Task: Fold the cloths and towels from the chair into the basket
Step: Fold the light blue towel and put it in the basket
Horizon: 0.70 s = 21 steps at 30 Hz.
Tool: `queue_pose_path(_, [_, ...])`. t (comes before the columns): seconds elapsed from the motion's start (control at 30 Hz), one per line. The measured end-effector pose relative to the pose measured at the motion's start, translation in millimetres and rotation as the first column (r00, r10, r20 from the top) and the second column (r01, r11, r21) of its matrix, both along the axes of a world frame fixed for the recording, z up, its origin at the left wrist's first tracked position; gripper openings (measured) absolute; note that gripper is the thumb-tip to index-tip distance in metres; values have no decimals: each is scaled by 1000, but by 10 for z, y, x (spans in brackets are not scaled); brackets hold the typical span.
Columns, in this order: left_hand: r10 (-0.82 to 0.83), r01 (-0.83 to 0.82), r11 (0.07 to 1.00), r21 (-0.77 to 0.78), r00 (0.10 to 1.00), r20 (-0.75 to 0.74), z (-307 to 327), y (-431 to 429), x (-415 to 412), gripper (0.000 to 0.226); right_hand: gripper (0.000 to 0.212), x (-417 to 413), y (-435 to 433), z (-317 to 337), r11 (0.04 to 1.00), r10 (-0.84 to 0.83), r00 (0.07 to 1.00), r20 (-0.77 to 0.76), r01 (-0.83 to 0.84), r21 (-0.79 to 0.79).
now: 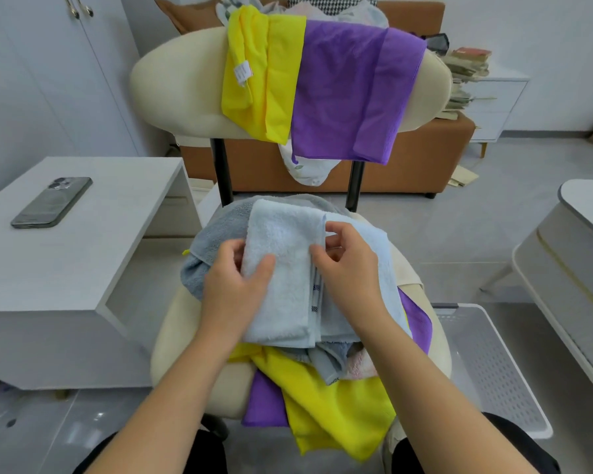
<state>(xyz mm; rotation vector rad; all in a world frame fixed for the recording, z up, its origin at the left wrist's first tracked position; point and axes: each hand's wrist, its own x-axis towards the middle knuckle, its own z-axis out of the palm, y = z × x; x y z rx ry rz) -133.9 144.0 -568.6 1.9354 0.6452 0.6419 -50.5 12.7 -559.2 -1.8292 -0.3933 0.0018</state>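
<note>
Phone (52,203) on white surface (83,268) beside chair (175,77); perforated basket (493,371) on floor, right. Left grip (237,292) holds light-blue towel (281,254), right grip (350,268) pinches its fold.

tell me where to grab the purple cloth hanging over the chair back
Probably take your grip on the purple cloth at its near bottom hem, coming from the front: it drapes over the backrest and that edge hangs free below it.

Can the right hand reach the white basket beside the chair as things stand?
Probably yes: the basket stands open right of the chair seat, nothing between it and the right hand, though that hand pinches the light blue towel.
</note>
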Motion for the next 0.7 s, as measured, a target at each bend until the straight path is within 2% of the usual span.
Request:
queue_pose_path(0.07, [-66, 60, 992, -115, 997, -50, 55, 83, -40, 20, 32, -7, 20, -14, 1000, -26, 999, 35, 26, -13])
queue_pose_path(0.17, [-173, 147, 968, -205, 978, -115, 110, 109, -68, 27, 41, -33, 20, -7, 996, -84, 991, 99, 84, 9])
queue_pose_path(0.23, [-168, 143, 962, -233, 981, -92, 160, 63, -54, 37, 33, -56, -9, 19, 996, -77, 991, 113, 73, 45])
queue_pose_path(0.3, [-164, 147, 959, -241, 985, -52, 218, -7, -33, 37, 18, -85, -40, 52, 999, -14, 994, 113, 9, 38])
queue_pose_path(0.37, [-205, 198, 953, -229, 979, -7, 274, -71, -8, 37, 8, -100, -61, 90, 998, 65, 997, 39, -64, -7])
queue_pose_path(0.47, [-397, 409, 900, -151, 912, 109, 340, -178, 30, 47, 21, -65, -121, 196, 991, 136, 981, -139, -133, 30])
queue_pose_path(0.57, [-557, 558, 829, 37, 817, 150, 377, -312, 116, 40, 28, 31, -302, 347, 979, 194, 931, -309, -164, 122])
queue_pose_path(0.63, [-619, 599, 784, 164, 777, 117, 394, -394, 194, 34, 34, 120, -489, 417, 914, 376, 799, -470, -234, 332])
queue_pose_path(0.7, [-670, 653, 741, 155, 735, 106, 409, -481, 259, 26, 44, 196, -676, 452, 873, 474, 688, -549, -288, 393])
